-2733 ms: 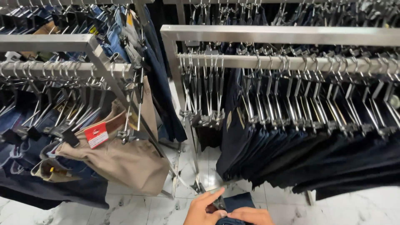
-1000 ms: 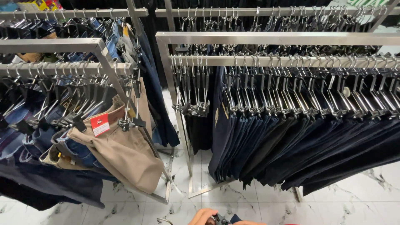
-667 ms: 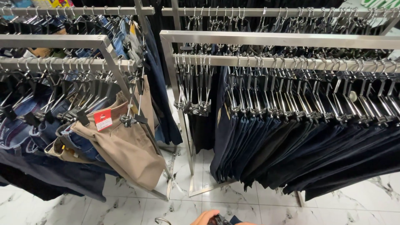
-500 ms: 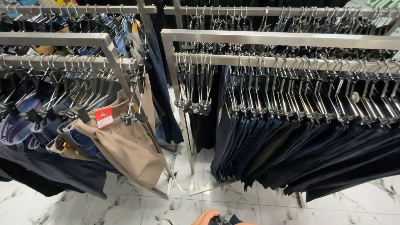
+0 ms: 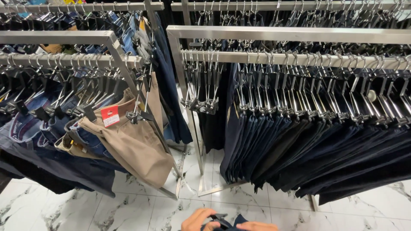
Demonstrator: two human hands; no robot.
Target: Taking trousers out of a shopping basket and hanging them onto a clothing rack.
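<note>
At the bottom edge of the head view, my left hand (image 5: pixel 198 220) and my right hand (image 5: pixel 256 226) both grip a dark navy garment (image 5: pixel 236 221) with a black clip hanger (image 5: pixel 219 220) on it. Only the fingers and the top of the garment show; the remainder is cut off by the frame. In front of me a steel rail (image 5: pixel 295 59) carries several dark navy trousers (image 5: pixel 308 149) on clip hangers. A few empty clip hangers (image 5: pixel 201 102) dangle at the rail's left end.
A second steel rack (image 5: pixel 68 60) at left holds jeans and tan trousers (image 5: pixel 137 145) with a red tag (image 5: pixel 110 116). A higher rail (image 5: pixel 274 6) of dark clothes runs behind. The floor (image 5: pixel 141 209) is white marble tile.
The view has tilted up since the earliest frame, so my hands and the garment sank to the frame's bottom edge. Over the last second the racks shifted slightly; my hands keep their hold.
</note>
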